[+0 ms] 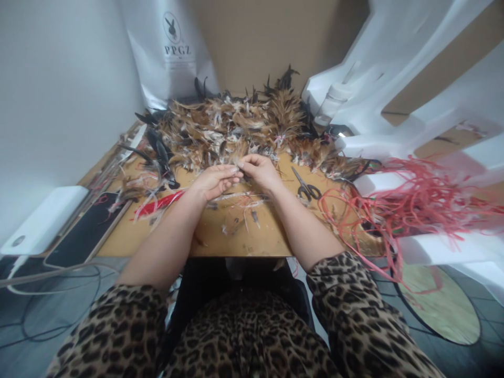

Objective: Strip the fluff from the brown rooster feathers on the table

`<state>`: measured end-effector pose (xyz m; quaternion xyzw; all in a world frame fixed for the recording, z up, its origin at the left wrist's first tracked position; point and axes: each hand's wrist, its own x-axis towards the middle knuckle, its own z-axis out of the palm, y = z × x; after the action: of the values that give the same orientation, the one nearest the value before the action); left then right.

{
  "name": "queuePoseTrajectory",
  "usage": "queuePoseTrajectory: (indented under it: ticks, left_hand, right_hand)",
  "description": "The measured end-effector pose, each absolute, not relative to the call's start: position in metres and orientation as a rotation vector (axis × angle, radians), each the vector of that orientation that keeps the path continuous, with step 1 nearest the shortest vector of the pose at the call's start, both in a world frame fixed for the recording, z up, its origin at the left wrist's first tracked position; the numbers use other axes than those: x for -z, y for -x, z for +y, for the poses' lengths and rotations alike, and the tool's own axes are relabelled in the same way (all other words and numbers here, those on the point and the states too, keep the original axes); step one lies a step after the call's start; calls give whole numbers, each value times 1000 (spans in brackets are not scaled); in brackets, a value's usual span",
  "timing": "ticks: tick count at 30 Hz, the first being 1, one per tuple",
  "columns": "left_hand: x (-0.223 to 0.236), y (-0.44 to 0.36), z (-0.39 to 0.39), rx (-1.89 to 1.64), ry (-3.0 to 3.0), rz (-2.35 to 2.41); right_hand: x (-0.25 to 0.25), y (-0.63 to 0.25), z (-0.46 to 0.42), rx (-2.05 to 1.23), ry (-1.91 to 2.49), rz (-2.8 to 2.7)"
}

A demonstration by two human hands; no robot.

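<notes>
My left hand (218, 181) and my right hand (260, 171) meet over the middle of the table, thumbs and forefingers pinched close together. Between their fingertips is a small tuft of pale brown feathers (237, 156), partly hidden by the fingers and hard to part from the pile behind. That large heap of brown, white and black feathers (220, 118) spreads just beyond my hands. Black-handled scissors (306, 185) lie to the right of my right wrist. A red strip (157, 205) rests left of my left hand.
Tangled pink-red strings (413, 205) cover the right side. A phone (84, 231) and a white power bank (45, 220) lie at the left edge, with a cable. Behind stand a white bag (179, 79) and a clear bottle (331, 105). Feather scraps dot the yellow table (236, 244).
</notes>
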<state>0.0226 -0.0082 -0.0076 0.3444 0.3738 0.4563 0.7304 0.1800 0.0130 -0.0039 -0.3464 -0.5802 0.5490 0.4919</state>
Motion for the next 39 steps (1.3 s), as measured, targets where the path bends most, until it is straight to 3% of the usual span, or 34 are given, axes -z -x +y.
queuePoseTrajectory:
  ticks: [12,20,26,29,35,39]
  left_hand:
    - [8,-23,-8,-1111,-900,956]
    - [2,-20,-5,-1375,-762,985]
    - [3,-22,-5,-1347,-775,1008]
    - [2,-23,-6,-1323,-779,1008]
    - [5,-23,-7,-1232,-773,996]
    - [5,-25,-8,-1152,-760,944]
  right_hand:
    - [2,-187,15,-1201,1058,-1585]
    - [-7,-200,9,-473,1529,-2414]
    - [-10,-191,3,-183,1692,-2529]
    - [-2,-196,11,-352,1605,-2338]
    - [5,-199,24,-1303,1193,-1415]
    - [6,-188,21,-1599,1004,-1163]
